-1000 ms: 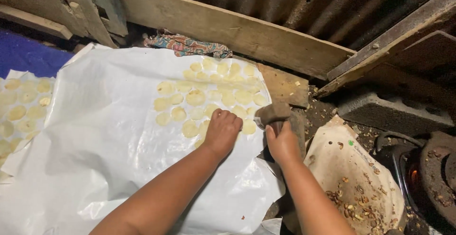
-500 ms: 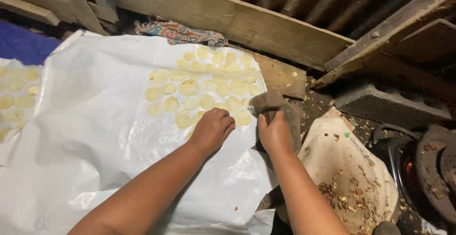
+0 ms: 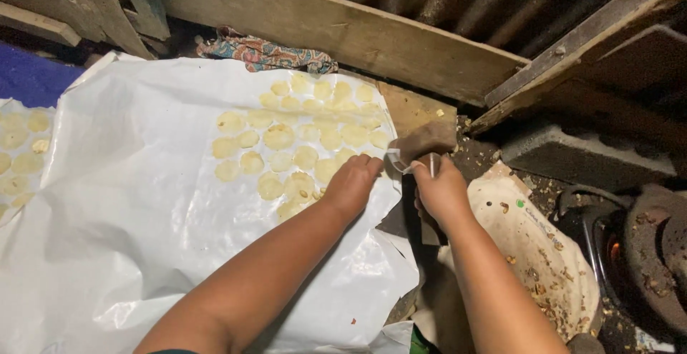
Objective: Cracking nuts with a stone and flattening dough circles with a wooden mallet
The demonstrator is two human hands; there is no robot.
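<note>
1. Near the middle of the frame, the left hand (image 3: 354, 182) rests palm down on the white plastic sheet (image 3: 129, 204), its fingers held together and curled over the lower edge of a cluster of pale yellow discs (image 3: 300, 139).
2. Those discs lie flat in rough rows on the upper middle part of the sheet, some touching one another; the hand covers one or two at the near end.
3. Just right of it, the right hand (image 3: 440, 189) is closed, fingers folded around a thin light-coloured stick-like tool (image 3: 431, 166) that stands up between them.
4. The right hand also touches a brown slab-like thing (image 3: 426, 141) lying past the sheet's right edge; what it is cannot be told.
5. At the far left edge, a second group of yellow discs (image 3: 18, 153) lies on another white sheet.
6. Along the top runs a wooden plank (image 3: 343, 32), with a patterned cloth (image 3: 265, 53) bunched at its foot.
7. Lower right, a soiled white sack (image 3: 537, 246) strewn with brown crumbs lies beside a dark round stove (image 3: 644, 254).
8. Above the stove sits a grey concrete block (image 3: 587, 157).
</note>
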